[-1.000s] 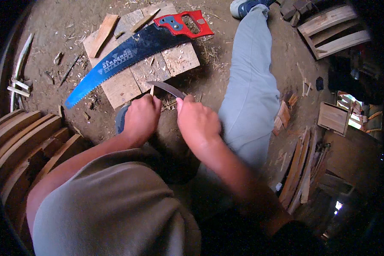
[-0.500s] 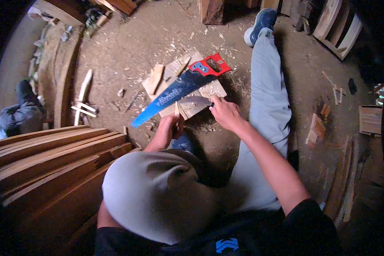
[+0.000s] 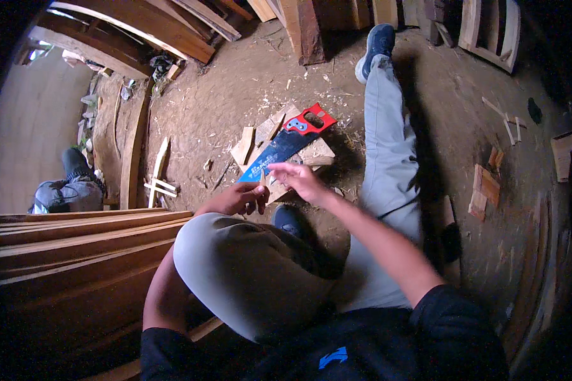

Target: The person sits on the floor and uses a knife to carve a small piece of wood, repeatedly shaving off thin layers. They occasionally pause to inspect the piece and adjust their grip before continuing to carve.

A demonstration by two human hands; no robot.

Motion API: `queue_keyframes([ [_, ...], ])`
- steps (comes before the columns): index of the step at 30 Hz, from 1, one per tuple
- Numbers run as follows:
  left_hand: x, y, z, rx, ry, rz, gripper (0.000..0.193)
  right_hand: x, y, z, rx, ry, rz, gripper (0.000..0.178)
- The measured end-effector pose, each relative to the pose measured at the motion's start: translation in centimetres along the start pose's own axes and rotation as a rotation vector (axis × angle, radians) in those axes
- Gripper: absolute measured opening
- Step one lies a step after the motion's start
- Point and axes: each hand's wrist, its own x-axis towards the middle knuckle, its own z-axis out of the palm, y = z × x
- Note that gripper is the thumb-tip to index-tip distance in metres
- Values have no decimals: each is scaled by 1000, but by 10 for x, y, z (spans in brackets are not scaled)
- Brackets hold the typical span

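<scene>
My left hand (image 3: 245,196) is closed on a small pale wood sliver (image 3: 262,176) that sticks up from its fingers. Close beside it, my right hand (image 3: 299,183) has its fingers stretched toward the sliver. No knife shows in either hand. Beneath and beyond them, a handsaw (image 3: 285,147) with a dark-blue blade and red handle lies across a flat wooden block (image 3: 316,152). My hands cover the saw's near end. Two small offcuts, one a pale wood piece (image 3: 243,145), lie on the block left of the saw.
Stacked planks (image 3: 89,238) stand close on my left. Beyond them a seated person's leg (image 3: 70,193) shows. Crossed wood strips (image 3: 161,178) lie on the dirt floor. Shavings surround the block. My right leg (image 3: 391,133) stretches forward; wood scraps (image 3: 485,189) lie to its right.
The knife that was in my right hand is no longer visible. That hand has moved left, up to my left hand and the sliver. The whole view has shifted somewhat.
</scene>
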Motion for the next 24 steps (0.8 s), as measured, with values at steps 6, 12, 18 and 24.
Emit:
queue_keyframes([
  [6, 15, 9, -5, 156, -172, 7, 44, -11, -5, 1, 286, -119, 17, 26],
  [12, 37, 26, -13, 159, -210, 13, 48, 10, -27, -17, 251, -17, 23, 23],
  [18, 118, 3, -80, 508, 267, 350, 30, 117, -79, -117, -978, -42, -152, 17],
  [24, 182, 8, -77, 597, 765, 477, 23, 168, -40, -147, -1102, -276, -261, 14],
])
